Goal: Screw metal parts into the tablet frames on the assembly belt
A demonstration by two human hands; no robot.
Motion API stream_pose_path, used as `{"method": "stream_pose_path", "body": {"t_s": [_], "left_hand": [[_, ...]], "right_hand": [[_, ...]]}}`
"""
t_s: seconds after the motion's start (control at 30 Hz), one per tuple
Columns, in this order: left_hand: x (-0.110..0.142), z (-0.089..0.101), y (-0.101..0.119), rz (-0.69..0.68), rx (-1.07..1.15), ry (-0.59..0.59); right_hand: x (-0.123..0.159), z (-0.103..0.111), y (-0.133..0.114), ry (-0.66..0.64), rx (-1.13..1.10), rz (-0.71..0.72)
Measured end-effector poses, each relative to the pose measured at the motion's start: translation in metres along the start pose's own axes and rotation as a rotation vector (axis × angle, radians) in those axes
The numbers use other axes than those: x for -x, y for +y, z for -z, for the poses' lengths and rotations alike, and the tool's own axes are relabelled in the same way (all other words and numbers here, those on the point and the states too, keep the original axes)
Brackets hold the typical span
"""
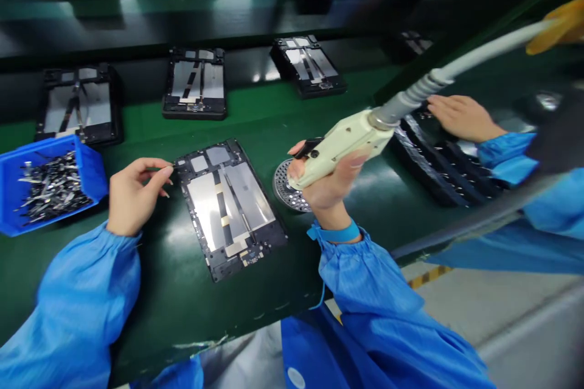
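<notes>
An opened tablet frame [230,206] with silver panels lies on the green belt in front of me. My left hand [134,194] pinches a small dark part against the frame's upper left corner. My right hand [326,179] is wrapped round a cream electric screwdriver [342,143], held above a round perforated screw dish [285,185] to the right of the frame. A grey hose [456,70] runs from the tool up to the right.
A blue bin [48,188] of small metal parts stands at my left. Three more tablet frames [195,82] lie further along the belt. A co-worker's hand [460,115] in a blue sleeve rests on dark trays [438,164] at the right.
</notes>
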State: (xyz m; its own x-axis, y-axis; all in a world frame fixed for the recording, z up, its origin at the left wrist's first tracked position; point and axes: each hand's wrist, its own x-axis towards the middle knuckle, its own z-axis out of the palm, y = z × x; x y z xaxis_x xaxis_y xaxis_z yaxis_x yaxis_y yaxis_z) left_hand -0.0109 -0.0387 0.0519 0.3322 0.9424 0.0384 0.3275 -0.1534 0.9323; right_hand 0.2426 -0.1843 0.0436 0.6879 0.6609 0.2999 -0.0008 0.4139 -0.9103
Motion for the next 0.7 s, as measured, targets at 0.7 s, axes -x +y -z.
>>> {"method": "stream_pose_path", "body": {"t_s": [0.7], "left_hand": [[-0.017,-0.004,-0.029,0.086,0.077,0.097]], "right_hand": [[0.000,-0.003,-0.007,0.085,0.037,-0.007]]}}
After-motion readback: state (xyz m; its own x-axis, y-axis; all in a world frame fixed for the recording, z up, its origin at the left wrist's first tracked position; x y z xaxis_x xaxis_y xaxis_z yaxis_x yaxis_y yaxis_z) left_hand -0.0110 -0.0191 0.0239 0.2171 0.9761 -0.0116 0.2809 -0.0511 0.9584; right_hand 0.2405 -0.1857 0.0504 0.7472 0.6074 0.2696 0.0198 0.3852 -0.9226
